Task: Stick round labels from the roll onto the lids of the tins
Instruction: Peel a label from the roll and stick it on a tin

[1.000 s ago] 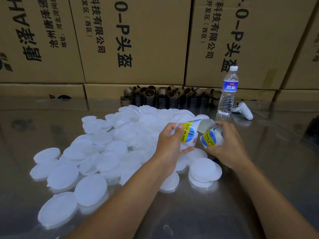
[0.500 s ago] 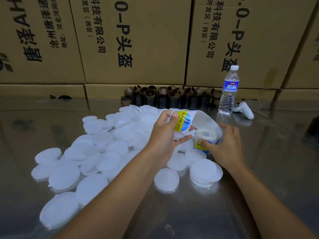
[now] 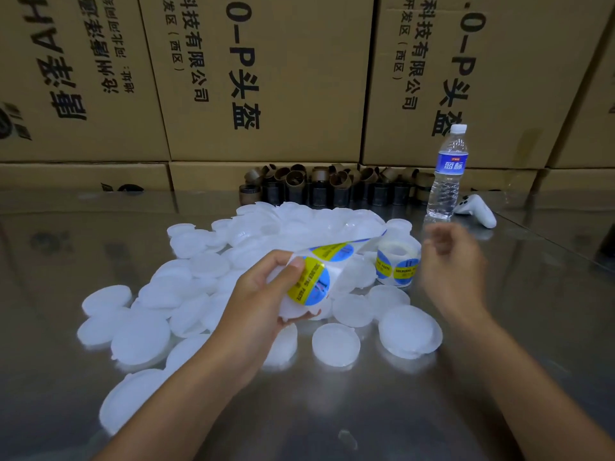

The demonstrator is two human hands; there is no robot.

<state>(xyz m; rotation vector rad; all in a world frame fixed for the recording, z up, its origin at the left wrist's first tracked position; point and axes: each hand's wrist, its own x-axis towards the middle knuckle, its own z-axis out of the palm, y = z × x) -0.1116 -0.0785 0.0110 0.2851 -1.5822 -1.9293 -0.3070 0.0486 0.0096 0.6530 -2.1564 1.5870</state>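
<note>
In the head view, our left hand (image 3: 263, 294) is over the middle of the table (image 3: 332, 420). Its fingers curl under the held lid (image 3: 291, 311), and its thumb presses on the yellow and blue label (image 3: 314, 287) lying across the lid's top. The backing strip (image 3: 346, 249) runs from that label up and to the right, to the roll (image 3: 397, 266). The roll stands upright on the table at the right side of the heap of loose lids (image 3: 206, 271), toward the far edge.

What has changed is on the right. A second ago our right hand gripped the roll in the air, and half a second ago it was lowering it. Now the roll stands by itself and our right hand (image 3: 452, 264) is just beside it, blurred by motion, its fingers loosely bent and holding nothing. Our left hand has also come nearer the near edge and turned the label up toward us.

We judge that the roll was put down to free the right hand, either to smooth the label flat or to peel the strip away. The label looks only partly stuck, because the strip is not yet off it. We cannot tell whether it sits centred on the lid.

Along the far edge stand brown cardboard cores (image 3: 332, 186). A water bottle (image 3: 446, 174) and a white controller (image 3: 477, 211) are toward the far right corner, with cardboard boxes (image 3: 266, 78) stacked behind.
</note>
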